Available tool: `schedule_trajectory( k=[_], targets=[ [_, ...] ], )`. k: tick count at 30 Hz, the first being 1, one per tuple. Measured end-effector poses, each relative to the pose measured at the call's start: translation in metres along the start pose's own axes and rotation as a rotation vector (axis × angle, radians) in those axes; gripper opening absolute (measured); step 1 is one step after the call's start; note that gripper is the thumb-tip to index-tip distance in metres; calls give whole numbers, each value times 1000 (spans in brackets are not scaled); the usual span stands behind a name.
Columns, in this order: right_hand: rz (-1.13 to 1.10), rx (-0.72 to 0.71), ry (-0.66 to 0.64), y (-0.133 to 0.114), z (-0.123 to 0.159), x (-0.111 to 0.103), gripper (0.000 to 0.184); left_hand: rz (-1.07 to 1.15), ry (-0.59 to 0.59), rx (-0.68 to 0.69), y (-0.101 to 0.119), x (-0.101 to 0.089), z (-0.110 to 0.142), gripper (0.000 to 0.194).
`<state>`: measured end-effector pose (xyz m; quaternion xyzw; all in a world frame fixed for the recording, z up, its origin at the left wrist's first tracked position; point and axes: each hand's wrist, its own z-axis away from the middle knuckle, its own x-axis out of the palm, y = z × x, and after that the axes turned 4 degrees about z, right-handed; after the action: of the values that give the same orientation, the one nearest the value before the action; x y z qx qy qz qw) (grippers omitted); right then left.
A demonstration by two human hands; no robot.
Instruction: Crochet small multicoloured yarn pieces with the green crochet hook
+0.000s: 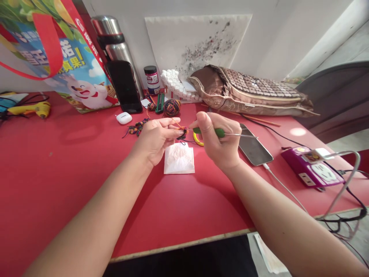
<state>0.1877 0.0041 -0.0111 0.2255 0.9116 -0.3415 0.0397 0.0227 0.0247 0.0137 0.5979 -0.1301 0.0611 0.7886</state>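
Observation:
Between the thumb and fingers of my left hand point(155, 140) is a small crocheted piece point(183, 134) in dark, orange and pink yarn. My right hand point(220, 144) is closed around a crochet hook point(218, 132) with a green grip, and its metal tip reaches into the piece. An orange strand runs over my left fingers. A multicoloured yarn ball point(172, 107) lies just beyond. To the left of that hand is a bunch of multicoloured crochet point(137, 127). A yellow ring point(197, 139), partly hidden, lies by my right hand. Below both hands sits a white paper packet point(179, 161).
At the back stand a shopping bag point(83, 84), a steel flask point(115, 42), an upright black phone point(124, 86) and a small jar point(152, 79). A brown beaded cushion point(253, 92) lies behind my right hand. Rightward are a charging phone point(255, 148) and a purple power strip point(313, 167) with cables.

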Motion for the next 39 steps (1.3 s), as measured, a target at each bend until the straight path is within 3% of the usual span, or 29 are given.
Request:
schedule_trajectory(
  k=[5, 8, 14, 17, 20, 24, 30, 39],
  targets=[
    [8, -209, -83, 15, 2, 1, 37, 150, -147, -109, 1, -11, -8, 35],
    [53, -383, -136, 23, 3, 2, 19, 174, -205, -93, 2, -15, -10, 36],
    [361, -586, -169, 25, 5, 8, 21, 138, -120, -9, 6, -10, -6, 26],
    [503, -623, -114, 22, 8, 12, 21, 98, -25, 133, 6, -2, -1, 33],
    [528, -600, -106, 18, 10, 13, 23, -34, 25, 313, 4, 4, 4, 37],
    [399, -503, -120, 13, 12, 11, 18, -182, 43, 418, 1, 3, 3, 41],
    [107, -396, -84, 9, 8, 7, 10, -276, 31, 465, -2, -4, -3, 38],
    [21, -194, -119, 8, 3, 2, 29, -369, 37, 487, -2, -5, -4, 38]
  ],
)
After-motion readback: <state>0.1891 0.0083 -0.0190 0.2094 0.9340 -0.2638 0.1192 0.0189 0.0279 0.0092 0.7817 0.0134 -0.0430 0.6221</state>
